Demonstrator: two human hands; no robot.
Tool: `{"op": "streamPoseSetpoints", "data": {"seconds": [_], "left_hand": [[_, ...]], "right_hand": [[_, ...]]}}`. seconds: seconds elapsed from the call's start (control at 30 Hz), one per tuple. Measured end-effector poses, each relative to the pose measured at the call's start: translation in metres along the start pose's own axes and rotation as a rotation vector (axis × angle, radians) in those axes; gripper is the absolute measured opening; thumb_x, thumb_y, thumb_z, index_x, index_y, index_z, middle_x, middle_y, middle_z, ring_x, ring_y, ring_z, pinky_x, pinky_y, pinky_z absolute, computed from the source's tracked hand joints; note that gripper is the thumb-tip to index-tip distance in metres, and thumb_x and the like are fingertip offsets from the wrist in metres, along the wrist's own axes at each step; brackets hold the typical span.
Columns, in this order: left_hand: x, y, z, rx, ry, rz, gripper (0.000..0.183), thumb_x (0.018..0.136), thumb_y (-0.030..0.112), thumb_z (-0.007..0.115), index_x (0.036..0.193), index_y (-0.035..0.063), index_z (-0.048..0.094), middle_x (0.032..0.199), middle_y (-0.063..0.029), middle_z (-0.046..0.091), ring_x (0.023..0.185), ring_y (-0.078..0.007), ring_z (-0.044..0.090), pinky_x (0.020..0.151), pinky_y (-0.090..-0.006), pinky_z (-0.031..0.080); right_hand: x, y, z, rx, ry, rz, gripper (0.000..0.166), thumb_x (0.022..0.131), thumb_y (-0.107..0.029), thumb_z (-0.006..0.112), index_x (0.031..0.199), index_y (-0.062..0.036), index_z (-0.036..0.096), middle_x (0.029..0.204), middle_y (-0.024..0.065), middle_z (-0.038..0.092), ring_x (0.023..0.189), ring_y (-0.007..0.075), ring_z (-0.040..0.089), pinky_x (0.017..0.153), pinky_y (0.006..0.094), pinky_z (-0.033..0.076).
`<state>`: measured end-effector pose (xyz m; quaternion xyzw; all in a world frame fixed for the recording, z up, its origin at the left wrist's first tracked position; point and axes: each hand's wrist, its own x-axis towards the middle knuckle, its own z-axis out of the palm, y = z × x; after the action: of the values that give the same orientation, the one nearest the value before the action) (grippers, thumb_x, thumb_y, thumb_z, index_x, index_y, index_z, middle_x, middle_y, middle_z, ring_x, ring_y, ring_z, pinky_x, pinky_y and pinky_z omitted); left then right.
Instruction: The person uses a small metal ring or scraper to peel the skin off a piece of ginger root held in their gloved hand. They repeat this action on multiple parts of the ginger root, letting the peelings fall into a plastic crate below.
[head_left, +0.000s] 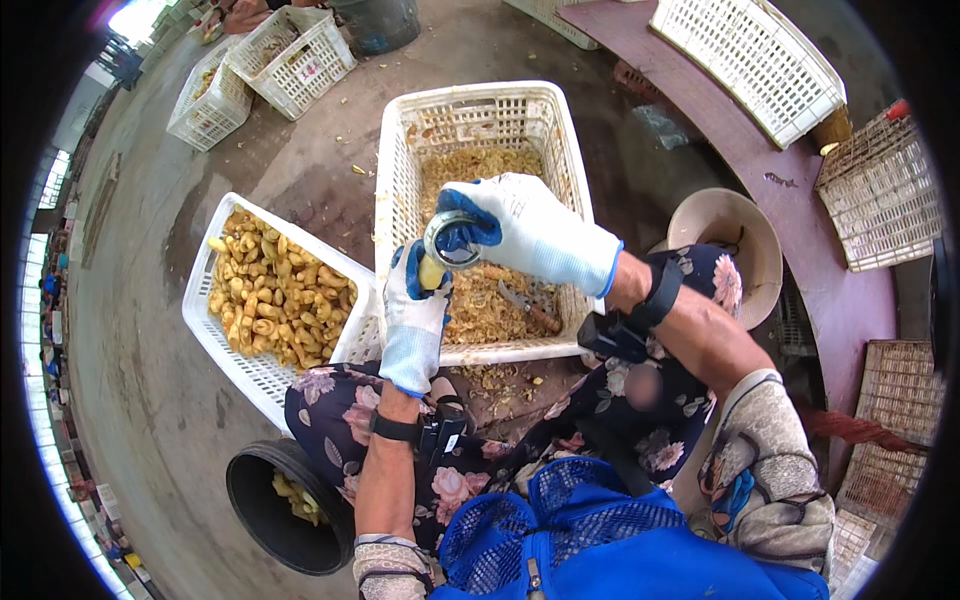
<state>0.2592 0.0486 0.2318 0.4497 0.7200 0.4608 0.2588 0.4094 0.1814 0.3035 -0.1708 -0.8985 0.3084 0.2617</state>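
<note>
My left hand (417, 307), in a white and blue coated glove, grips a pale yellow piece of peeled ginger root (431, 272). Gloved the same way, my right hand (502, 221) holds a metal ring-shaped tool (453, 240) against or just beside that piece; its exact contact cannot be told. Both hands are over a white plastic crate (480, 351) with peelings (480, 304) in it. A knife with a brown handle (541, 318) lies on the peelings. At the left, another white crate (202, 315) holds many ginger pieces (277, 292).
A black bucket (251, 517) with pale pieces inside lies tilted at lower left. At the right are a beige bucket (757, 259) and a long purplish bench (765, 172) bearing a white crate (750, 64). More crates (300, 71) stand at upper left, near another person's partly visible limbs.
</note>
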Motion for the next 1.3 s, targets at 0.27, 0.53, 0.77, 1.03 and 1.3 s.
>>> {"op": "streamPoseSetpoints", "data": {"seconds": [0.27,0.53,0.77,1.03,1.3], "left_hand": [[-0.003,0.013,-0.008,-0.261,-0.038,-0.187,0.049,0.083,-0.01,0.064,0.128,0.0036,0.053,0.094,-0.0026,0.061,0.064,-0.0067,0.055,0.052,-0.0214,0.048],[-0.002,-0.007,-0.002,-0.237,0.0,-0.069,0.046,0.083,-0.01,0.066,0.125,0.0039,0.054,0.096,-0.0018,0.061,0.066,-0.0073,0.055,0.054,-0.0212,0.048],[-0.001,-0.006,-0.004,-0.187,-0.013,-0.083,0.045,0.082,-0.007,0.067,0.124,0.0049,0.055,0.096,-0.003,0.061,0.065,-0.0081,0.056,0.054,-0.0219,0.048],[-0.005,0.007,-0.005,-0.34,-0.004,-0.147,0.035,0.084,-0.007,0.067,0.114,0.0065,0.057,0.084,0.0001,0.06,0.06,-0.005,0.053,0.05,-0.0199,0.045],[-0.001,-0.004,-0.006,-0.307,-0.048,-0.169,0.047,0.082,-0.01,0.066,0.125,0.0058,0.055,0.092,-0.0016,0.062,0.063,-0.0067,0.055,0.051,-0.021,0.046]], "right_hand": [[0.013,0.041,-0.021,-0.082,0.177,0.245,0.028,0.081,-0.012,0.075,0.106,-0.0073,0.064,0.092,0.0169,0.07,0.085,0.0329,0.069,0.074,0.0393,0.054],[0.009,0.016,-0.009,-0.077,0.051,0.189,0.026,0.082,-0.012,0.074,0.105,-0.0046,0.064,0.087,0.0183,0.067,0.084,0.0342,0.068,0.073,0.0392,0.052],[0.009,0.014,0.0,-0.171,0.032,0.052,0.032,0.08,-0.012,0.074,0.109,-0.0056,0.063,0.09,0.0184,0.068,0.084,0.0357,0.068,0.075,0.0386,0.053],[0.004,0.01,0.006,0.05,-0.022,0.078,0.031,0.082,-0.012,0.074,0.109,-0.0019,0.062,0.09,0.02,0.068,0.083,0.0366,0.068,0.074,0.038,0.053],[0.006,0.013,0.008,0.161,-0.054,0.085,0.023,0.083,-0.016,0.072,0.102,-0.0071,0.063,0.088,0.0184,0.068,0.082,0.0369,0.067,0.071,0.0414,0.052]]}}
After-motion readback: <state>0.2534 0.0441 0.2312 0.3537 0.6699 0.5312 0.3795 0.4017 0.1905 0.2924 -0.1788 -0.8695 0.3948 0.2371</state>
